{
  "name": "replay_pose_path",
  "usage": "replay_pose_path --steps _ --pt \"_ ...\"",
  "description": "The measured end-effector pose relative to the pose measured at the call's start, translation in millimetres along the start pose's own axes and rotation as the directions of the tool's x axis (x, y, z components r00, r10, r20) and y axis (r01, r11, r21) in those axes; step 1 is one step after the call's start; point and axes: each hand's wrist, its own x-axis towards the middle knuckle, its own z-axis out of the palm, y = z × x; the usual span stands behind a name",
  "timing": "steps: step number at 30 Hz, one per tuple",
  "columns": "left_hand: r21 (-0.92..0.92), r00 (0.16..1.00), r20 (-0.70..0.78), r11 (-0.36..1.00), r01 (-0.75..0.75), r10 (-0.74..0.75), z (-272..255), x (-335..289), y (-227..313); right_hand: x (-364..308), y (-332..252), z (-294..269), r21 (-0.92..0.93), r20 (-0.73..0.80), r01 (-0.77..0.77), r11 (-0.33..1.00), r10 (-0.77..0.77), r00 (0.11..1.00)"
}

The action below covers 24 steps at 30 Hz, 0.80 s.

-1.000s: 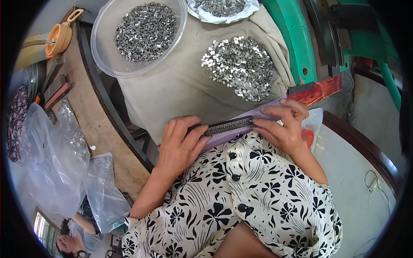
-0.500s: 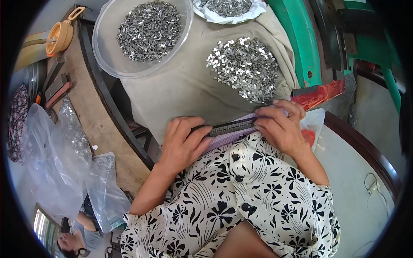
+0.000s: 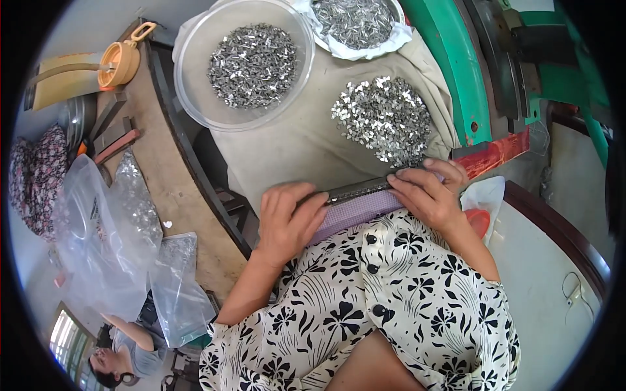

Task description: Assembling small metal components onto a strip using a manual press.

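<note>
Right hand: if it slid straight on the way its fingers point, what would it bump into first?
Probably the left hand. The right hand points along the dark metal strip toward it, though depth is hard to judge.

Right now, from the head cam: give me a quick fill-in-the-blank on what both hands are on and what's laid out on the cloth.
1. Both the left hand and the right hand rest on a long dark ____ held across the lap.
2. The loose metal pieces lie in a pile on a ____ cloth.
3. The clear round basin holds small ____ pieces.

Missing words: bar; beige; metal
</note>
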Motion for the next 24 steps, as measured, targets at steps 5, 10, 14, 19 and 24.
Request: replay_pose_path --steps 5,10,14,19,24 --pt "-0.106 0.987 0.043 0.981 0.160 -0.156 -1 2 0 2 2 2 0.061 0.001 -0.017 0.998 0.017 1.000" --pt "-0.118 0.983 0.035 0.976 0.181 -0.178 1 2 0 -1 2 2 0.081 -0.007 -0.047 0.996 0.048 0.999" --pt "-0.088 0.986 0.035 0.982 0.165 -0.163 3 6 6 -3 1 -3 0.068 -0.013 -0.089 0.994 0.091 0.996" --pt "-0.065 0.983 0.042 0.982 0.180 -0.177 3 8 10 -8 0 -4 0.079 0.020 -0.128 0.989 0.127 0.992" --pt "-0.054 0.983 0.040 0.982 0.180 -0.178 4 8 11 -9 0 -3 0.086 0.037 -0.137 0.987 0.135 0.990"
